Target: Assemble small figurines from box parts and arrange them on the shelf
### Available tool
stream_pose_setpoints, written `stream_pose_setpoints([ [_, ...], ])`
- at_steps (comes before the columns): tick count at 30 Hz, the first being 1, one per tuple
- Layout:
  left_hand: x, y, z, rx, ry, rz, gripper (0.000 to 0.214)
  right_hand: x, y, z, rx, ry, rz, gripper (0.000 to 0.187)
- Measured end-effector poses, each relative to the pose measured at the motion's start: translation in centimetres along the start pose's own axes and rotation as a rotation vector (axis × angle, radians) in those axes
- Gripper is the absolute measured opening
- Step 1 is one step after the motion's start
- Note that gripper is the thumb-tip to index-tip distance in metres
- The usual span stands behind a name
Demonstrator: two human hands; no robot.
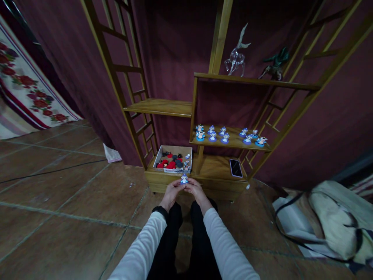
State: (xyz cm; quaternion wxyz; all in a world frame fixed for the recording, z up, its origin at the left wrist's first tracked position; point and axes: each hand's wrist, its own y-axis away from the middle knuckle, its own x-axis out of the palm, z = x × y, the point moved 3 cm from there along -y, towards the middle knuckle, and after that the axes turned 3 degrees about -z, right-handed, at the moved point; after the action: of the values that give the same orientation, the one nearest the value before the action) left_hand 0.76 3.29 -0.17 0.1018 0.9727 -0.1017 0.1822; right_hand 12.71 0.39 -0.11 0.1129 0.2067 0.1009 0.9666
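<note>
A small purple-and-white figurine [183, 179] is held upright between my two hands, in front of the cabinet's lower ledge. My left hand [172, 191] pinches its base from the left, and my right hand [196, 189] grips it from the right. Just beyond them stands a shallow cardboard box [158, 157] with red, black and white small figures inside. Up and to the right, several similar figurines [224, 137] stand in groups on a wooden shelf [236, 143], some purple, some blue-based.
A phone [236, 168] lies on the lower ledge at right. Higher up are a clear deer ornament [235, 60] and a dark green statuette [276, 64]. Bags [332, 217] rest on the tiled floor at right. A thin cable [52, 170] crosses the floor at left.
</note>
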Motion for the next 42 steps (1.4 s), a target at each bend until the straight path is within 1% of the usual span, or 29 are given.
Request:
stream_pose_setpoints([
  [3,0.0,0.0,0.1,-0.018,-0.002,0.006,0.044,0.1,0.1,0.1,0.007,0.031,-0.004,0.042],
  [7,0.1,0.1,0.1,-0.034,0.006,0.011,0.044,0.2,0.5,0.6,-0.026,0.059,0.005,0.043],
  [11,0.1,0.1,0.0,-0.05,0.022,0.001,0.042,0.3,0.7,0.8,-0.028,0.064,0.008,0.038],
  [14,0.1,0.1,-0.1,-0.049,0.022,0.004,0.042,0.3,0.7,0.8,-0.016,0.061,0.0,0.037],
  [19,0.1,0.0,0.0,-0.031,0.025,-0.006,0.042,0.3,0.7,0.9,-0.013,0.057,-0.03,0.04],
  [27,0.5,0.2,-0.5,-0.025,0.005,0.034,0.044,0.5,1.0,1.3,-0.044,0.052,0.005,0.037],
  [31,0.5,0.4,-0.5,-0.038,0.005,0.013,0.043,0.5,1.0,1.2,-0.05,0.07,-0.011,0.037],
  [37,0.4,0.3,-0.5,-0.051,0.017,0.004,0.044,0.6,0.8,1.3,-0.05,0.079,-0.006,0.031],
  [42,0.3,0.1,-0.3,-0.025,0.052,-0.005,0.048,0.7,0.9,1.4,-0.031,0.095,-0.018,0.034],
])
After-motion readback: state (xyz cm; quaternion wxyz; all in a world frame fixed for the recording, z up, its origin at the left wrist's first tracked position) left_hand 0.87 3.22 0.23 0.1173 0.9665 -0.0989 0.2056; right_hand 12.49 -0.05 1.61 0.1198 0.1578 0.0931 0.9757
